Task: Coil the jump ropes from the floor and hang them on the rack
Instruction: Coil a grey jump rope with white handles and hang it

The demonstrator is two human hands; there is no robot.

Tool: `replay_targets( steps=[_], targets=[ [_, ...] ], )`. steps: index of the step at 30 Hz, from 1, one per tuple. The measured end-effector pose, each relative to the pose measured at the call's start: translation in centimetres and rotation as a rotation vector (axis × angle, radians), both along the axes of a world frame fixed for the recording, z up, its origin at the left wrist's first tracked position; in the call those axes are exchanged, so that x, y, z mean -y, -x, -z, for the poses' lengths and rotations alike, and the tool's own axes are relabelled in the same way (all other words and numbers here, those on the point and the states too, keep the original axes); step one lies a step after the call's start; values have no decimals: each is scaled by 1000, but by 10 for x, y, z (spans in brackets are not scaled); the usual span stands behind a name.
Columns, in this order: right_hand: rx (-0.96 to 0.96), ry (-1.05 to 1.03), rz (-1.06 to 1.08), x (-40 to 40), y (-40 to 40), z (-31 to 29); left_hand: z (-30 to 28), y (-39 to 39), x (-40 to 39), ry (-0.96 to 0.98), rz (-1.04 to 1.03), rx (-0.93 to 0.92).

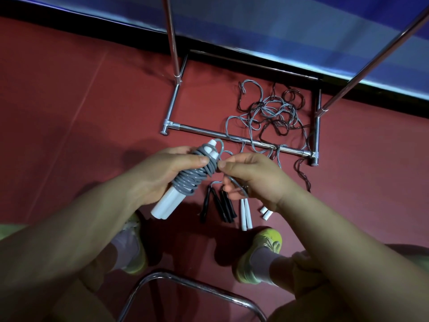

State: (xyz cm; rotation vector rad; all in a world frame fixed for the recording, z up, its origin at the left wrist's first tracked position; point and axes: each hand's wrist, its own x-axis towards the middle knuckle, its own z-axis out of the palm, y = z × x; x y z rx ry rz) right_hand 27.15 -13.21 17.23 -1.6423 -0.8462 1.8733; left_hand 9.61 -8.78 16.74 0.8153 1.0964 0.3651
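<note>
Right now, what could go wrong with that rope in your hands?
The grey cord wound round the white handles could slip loose, since the right hand only pinches its free end. The tangled ropes lie across the rack's bottom bar, so pulling one might snag there.

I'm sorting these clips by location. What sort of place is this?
Probably a gym or sports hall: a red floor, a blue padded mat along the edge, a chrome rack, and several jump ropes tangled on the floor.
</note>
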Motion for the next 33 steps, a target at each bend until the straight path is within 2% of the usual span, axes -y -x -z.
replay_targets(
  steps=[4, 10, 19, 25, 29, 33],
  targets=[
    [-47, 1, 59, -2, -1, -6, 3, 3, -7, -11, -84, 6],
    [114, -25, 3, 1, 0, -3, 4, -2, 2, 45, -132, 48],
    [68, -2, 123, 2, -1, -7, 2, 0, -1, 60, -163, 59],
    [-84, -293, 260, -1, -1, -6, -3, 5, -8, 216, -238, 149],
    [-94, -439, 194, 2, 2, -8, 1, 1, -3, 242, -156, 68],
    [-4, -547, 60, 5, 3, -6, 3, -2, 0, 224, -82, 16]
  ],
)
